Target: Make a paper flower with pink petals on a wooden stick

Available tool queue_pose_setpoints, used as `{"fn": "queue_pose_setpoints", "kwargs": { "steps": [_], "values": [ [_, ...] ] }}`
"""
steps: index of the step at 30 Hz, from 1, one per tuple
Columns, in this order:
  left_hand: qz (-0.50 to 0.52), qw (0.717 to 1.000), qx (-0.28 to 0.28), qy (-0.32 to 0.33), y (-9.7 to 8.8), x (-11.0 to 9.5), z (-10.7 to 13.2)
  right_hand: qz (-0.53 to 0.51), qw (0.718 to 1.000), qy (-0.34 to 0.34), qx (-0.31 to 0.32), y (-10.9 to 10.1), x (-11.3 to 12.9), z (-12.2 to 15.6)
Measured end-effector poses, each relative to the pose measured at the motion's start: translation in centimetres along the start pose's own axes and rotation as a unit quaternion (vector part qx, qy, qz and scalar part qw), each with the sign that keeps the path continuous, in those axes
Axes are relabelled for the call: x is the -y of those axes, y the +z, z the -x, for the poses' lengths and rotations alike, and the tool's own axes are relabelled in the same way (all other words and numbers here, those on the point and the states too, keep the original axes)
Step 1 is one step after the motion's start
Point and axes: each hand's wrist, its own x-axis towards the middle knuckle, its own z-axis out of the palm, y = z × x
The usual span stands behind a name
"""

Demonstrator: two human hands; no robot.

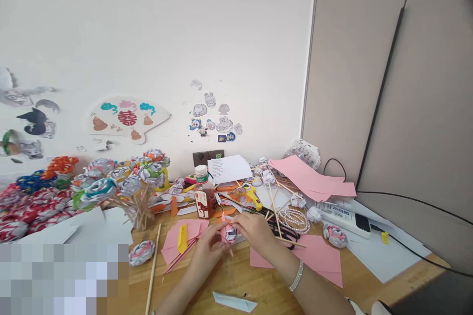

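Note:
Between my two hands is a small paper flower [229, 234] with pink outer strips and a grey-white printed middle. My left hand [209, 245] grips its left side, fingers curled round it. From the right, my right hand [254, 231] pinches the flower's upper edge with thumb and finger. A pink paper stack [173, 246] with a folded yellow strip [182, 238] on it lies left of my hands. More pink sheets [321, 258] spread out beneath my right forearm. Close to the front edge rests a folded pale blue paper strip [234, 301].
A drink bottle [203, 197] stands just behind my hands. Further back are a yellow glue gun [254, 198], wooden sticks [273, 206] and bead strings [295, 220]. Bunched paper flowers [129, 184] fill the left; a power strip [347, 219] with cables lies right.

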Motion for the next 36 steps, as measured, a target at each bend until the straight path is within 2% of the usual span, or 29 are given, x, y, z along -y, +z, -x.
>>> {"fn": "queue_pose_setpoints", "kwargs": {
  "steps": [3,7,19,29,36],
  "values": [
    [-0.005,1.000,-0.004,0.004,0.0,0.2,0.0,0.014,0.999,-0.032,-0.014,0.2,0.1,0.1],
    [-0.013,1.000,-0.009,0.002,0.0,0.6,-0.1,0.008,0.999,-0.041,-0.008,-0.1,0.4,0.2],
    [-0.020,1.000,-0.001,-0.001,0.0,0.9,-0.2,0.029,0.999,0.007,0.043,0.1,0.3,0.3],
    [-0.044,0.999,0.005,0.004,-0.1,1.4,-0.2,0.075,0.994,-0.001,0.085,0.1,0.3,0.1],
    [-0.036,0.999,0.000,0.006,0.0,1.2,-0.2,0.084,0.993,-0.012,0.078,0.4,0.1,0.2]
  ]
}}
